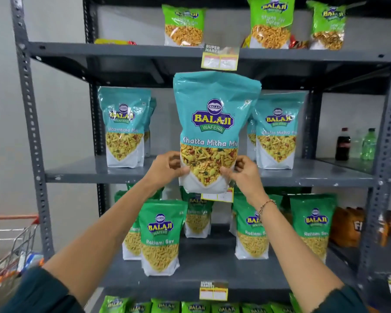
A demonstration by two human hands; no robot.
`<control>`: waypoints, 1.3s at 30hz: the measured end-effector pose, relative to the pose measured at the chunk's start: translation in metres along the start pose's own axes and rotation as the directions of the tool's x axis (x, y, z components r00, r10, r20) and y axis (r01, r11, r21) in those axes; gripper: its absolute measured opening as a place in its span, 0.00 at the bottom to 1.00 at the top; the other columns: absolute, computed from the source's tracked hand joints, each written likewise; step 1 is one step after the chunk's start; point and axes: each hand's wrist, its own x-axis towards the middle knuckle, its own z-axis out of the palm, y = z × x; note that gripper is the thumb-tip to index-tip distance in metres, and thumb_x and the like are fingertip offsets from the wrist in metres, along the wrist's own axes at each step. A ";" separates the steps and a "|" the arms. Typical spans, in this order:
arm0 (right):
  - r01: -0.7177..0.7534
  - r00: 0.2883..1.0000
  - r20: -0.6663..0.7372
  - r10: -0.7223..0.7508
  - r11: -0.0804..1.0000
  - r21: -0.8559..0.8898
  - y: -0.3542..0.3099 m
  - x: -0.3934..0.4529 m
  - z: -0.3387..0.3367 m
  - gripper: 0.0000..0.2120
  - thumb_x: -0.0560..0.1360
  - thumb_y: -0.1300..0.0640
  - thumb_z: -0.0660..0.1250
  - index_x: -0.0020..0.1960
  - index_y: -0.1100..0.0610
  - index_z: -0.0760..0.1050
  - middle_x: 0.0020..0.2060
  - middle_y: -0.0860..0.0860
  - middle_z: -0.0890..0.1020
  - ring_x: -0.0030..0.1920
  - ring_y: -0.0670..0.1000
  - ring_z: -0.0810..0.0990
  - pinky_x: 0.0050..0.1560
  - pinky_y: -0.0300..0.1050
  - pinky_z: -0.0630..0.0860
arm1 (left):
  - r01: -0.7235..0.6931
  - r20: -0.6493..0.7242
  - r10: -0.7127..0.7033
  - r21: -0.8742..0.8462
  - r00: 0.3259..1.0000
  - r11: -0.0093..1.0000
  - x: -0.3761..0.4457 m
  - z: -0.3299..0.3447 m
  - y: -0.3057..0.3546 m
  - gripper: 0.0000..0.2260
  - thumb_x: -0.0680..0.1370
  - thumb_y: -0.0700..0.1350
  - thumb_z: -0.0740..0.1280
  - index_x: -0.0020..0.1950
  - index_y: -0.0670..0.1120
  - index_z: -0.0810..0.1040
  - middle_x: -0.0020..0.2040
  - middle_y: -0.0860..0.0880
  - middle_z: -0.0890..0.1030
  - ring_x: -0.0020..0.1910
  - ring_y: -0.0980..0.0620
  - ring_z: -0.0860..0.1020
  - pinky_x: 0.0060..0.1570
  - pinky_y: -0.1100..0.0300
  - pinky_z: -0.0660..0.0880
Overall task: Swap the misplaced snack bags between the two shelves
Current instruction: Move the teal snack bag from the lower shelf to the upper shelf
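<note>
I hold a teal Khatta Mitha Mix bag upright in front of the middle shelf. My left hand grips its lower left edge and my right hand grips its lower right edge. More teal Khatta Mitha Mix bags stand on that shelf at the left and at the right. Green Ratlami Sev bags stand on the shelf below, among them one at the far right. The held bag hides the middle of the shelf behind it.
The top shelf carries green bags. Price tags hang on the shelf edges. Bottles stand on a neighbouring rack at the right. A shopping cart is at the lower left. More green bags line the bottom.
</note>
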 end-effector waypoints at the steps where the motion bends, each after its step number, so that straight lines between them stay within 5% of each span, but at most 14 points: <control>1: 0.011 1.000 -0.004 -0.011 1.000 -0.008 -0.003 0.010 0.003 0.13 0.65 0.59 0.75 0.44 0.54 0.72 0.43 0.50 0.81 0.48 0.52 0.79 0.51 0.43 0.76 | -0.004 -0.009 0.004 0.001 1.000 1.000 0.009 -0.003 0.002 0.16 0.71 0.37 0.71 0.57 0.44 0.73 0.46 0.50 0.81 0.45 0.56 0.79 0.49 0.62 0.76; 22: -0.073 0.992 0.097 0.086 0.988 -0.136 0.080 0.188 0.016 0.15 0.64 0.59 0.76 0.43 0.52 0.70 0.44 0.50 0.80 0.51 0.54 0.79 0.54 0.50 0.78 | 0.067 -0.075 -0.064 0.049 0.995 0.997 0.184 0.003 -0.079 0.17 0.71 0.36 0.70 0.59 0.41 0.73 0.55 0.42 0.81 0.56 0.45 0.79 0.62 0.46 0.74; 26: -0.109 0.985 0.114 0.128 0.981 -0.160 0.100 0.200 0.018 0.18 0.63 0.57 0.77 0.47 0.54 0.72 0.50 0.55 0.81 0.54 0.55 0.79 0.57 0.55 0.78 | 0.087 -0.063 -0.084 0.054 0.994 0.995 0.192 0.007 -0.099 0.19 0.73 0.37 0.69 0.62 0.40 0.71 0.58 0.42 0.81 0.57 0.46 0.79 0.62 0.45 0.74; 32: -0.143 0.978 0.127 0.164 0.977 -0.160 0.104 0.201 0.019 0.23 0.66 0.58 0.75 0.56 0.60 0.69 0.53 0.53 0.78 0.55 0.52 0.76 0.53 0.45 0.74 | 0.072 -0.032 -0.070 0.040 0.997 0.997 0.193 0.014 -0.105 0.17 0.75 0.37 0.65 0.64 0.40 0.72 0.60 0.44 0.79 0.58 0.49 0.77 0.63 0.50 0.73; 39: -0.141 0.975 0.137 0.173 0.966 -0.217 0.102 0.198 0.020 0.23 0.66 0.55 0.75 0.55 0.57 0.67 0.53 0.52 0.77 0.57 0.52 0.75 0.60 0.50 0.74 | 0.061 -0.021 -0.060 0.045 0.998 0.997 0.188 0.018 -0.102 0.14 0.77 0.37 0.62 0.63 0.39 0.73 0.60 0.43 0.79 0.56 0.49 0.76 0.60 0.55 0.72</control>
